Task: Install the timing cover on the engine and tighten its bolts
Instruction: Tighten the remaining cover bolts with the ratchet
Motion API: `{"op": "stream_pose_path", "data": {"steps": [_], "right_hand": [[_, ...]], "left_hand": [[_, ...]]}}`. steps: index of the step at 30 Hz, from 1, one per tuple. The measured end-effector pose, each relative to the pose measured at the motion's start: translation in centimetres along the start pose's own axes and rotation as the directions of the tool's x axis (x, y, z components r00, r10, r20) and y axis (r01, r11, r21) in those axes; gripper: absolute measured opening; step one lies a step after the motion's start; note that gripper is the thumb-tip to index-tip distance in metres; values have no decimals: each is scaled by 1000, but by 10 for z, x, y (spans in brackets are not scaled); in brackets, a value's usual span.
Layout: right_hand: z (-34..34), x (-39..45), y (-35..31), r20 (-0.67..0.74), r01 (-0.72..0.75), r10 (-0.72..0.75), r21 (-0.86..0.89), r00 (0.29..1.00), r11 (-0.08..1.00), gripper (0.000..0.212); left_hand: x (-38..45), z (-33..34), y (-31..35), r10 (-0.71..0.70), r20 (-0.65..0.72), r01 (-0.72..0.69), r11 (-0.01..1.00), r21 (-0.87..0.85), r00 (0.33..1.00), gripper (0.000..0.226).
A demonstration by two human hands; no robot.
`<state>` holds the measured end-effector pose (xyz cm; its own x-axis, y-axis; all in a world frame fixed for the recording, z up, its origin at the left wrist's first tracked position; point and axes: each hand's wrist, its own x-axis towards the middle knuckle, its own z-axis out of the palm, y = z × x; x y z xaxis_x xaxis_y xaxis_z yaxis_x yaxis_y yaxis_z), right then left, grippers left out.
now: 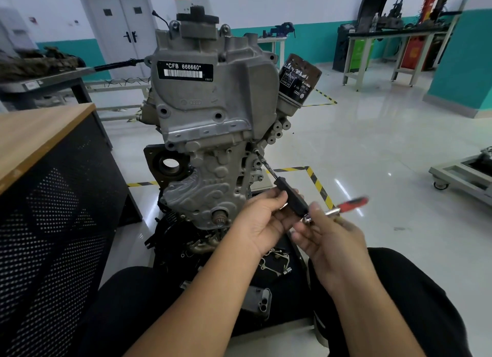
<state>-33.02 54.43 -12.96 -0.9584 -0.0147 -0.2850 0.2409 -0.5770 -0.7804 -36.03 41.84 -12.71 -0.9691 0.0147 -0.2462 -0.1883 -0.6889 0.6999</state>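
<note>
At the timing cover's [213, 154] right edge, left hand [262, 221] grips the black driver extension [291, 197] seated on a bolt [256, 151] while right hand [330, 239] curls round the red-handled ratchet [346, 206]; an angled shaft may slip off, rounding the head

One head-worn wide-angle view looks forward and down, close to the engine [213, 122] filling the frame's centre.
</note>
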Motion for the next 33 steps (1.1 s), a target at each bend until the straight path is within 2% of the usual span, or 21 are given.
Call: {"op": "stream_pose_path", "data": {"steps": [2, 4, 6, 8, 9, 10, 12, 14, 15, 16, 18, 19, 21, 23, 24, 25, 26, 28, 29, 31, 33], "right_hand": [[-5, 2, 6, -36, 271, -318, -441, 947, 856, 18], [-4, 3, 10, -27, 360, -430, -499, 903, 788, 19], [0, 0, 5, -27, 172, -177, -127, 984, 977, 21], [3, -2, -5, 76, -158, 140, 320, 987, 934, 26], [2, -1, -8, 90, -216, 196, 379, 976, 900, 27], [0, 0, -8, 71, -179, 165, 303, 984, 936, 25], [-4, 2, -1, -7, 109, -112, -174, 994, 979, 17], [-5, 2, 9, 9, 362, -421, -529, 907, 768, 17], [-5, 3, 13, 8, 400, -475, -551, 880, 732, 18], [-3, 3, 13, -15, 373, -426, -458, 904, 807, 19], [1, 2, 6, -14, 159, -160, -71, 987, 985, 22], [1, 2, 3, -3, 62, -62, 32, 998, 998, 24], [-3, 5, 2, -14, 106, -108, -106, 994, 989, 23], [-7, 8, 6, -2, 332, -401, -555, 916, 763, 16], [-7, 9, 9, 33, 399, -503, -654, 864, 643, 15], [-7, 9, 13, 45, 419, -536, -680, 843, 601, 16], [-6, 7, 13, 18, 406, -497, -603, 868, 687, 16], [-3, 5, 8, 1, 255, -261, -220, 965, 942, 23], [-3, 5, 5, 21, 181, -180, -115, 983, 977, 26], [-6, 8, 6, 31, 250, -251, -257, 968, 933, 19], [-8, 12, 10, 72, 434, -487, -580, 870, 690, 18]], "left_hand": [[0, 3, -2, -7, -30, 7, 1000, -10, 1000, 14], [1, 3, -4, 2, -32, -2, 1000, -3, 1000, 12], [0, 2, -3, 13, 5, -13, 1000, 28, 1000, 12], [-3, 1, -1, 14, 45, -16, 999, 44, 999, 16], [-3, 1, -1, 12, 47, -14, 999, 47, 999, 19], [-2, 1, -2, 7, 39, -9, 999, 51, 999, 22], [-2, 3, -4, -7, 20, 6, 998, 56, 1000, 19], [-2, 6, -7, -15, 4, 15, 998, 63, 1000, 14], [-2, 6, -7, -10, -2, 10, 998, 66, 1000, 13], [-2, 5, -6, -1, -3, 1, 998, 65, 1000, 14], [-3, 4, -4, 14, 20, -16, 997, 74, 1000, 17], [-3, 4, -4, 21, 35, -24, 996, 82, 999, 19], [-3, 4, -6, 33, 29, -35, 996, 82, 999, 26], [-3, 7, -9, 35, -3, -35, 997, 73, 999, 27], [-2, 8, -10, 37, -13, -36, 997, 74, 999, 24], [-1, 9, -10, 40, -15, -38, 996, 78, 999, 20], [-1, 9, -9, 42, -9, -41, 996, 79, 999, 17], [-3, 6, -7, 44, 13, -45, 996, 79, 999, 17], [-4, 5, -6, 45, 24, -47, 996, 79, 999, 20], [-4, 5, -6, 51, 16, -52, 996, 74, 999, 26], [-2, 7, -9, 55, -26, -53, 995, 90, 998, 26]]}}
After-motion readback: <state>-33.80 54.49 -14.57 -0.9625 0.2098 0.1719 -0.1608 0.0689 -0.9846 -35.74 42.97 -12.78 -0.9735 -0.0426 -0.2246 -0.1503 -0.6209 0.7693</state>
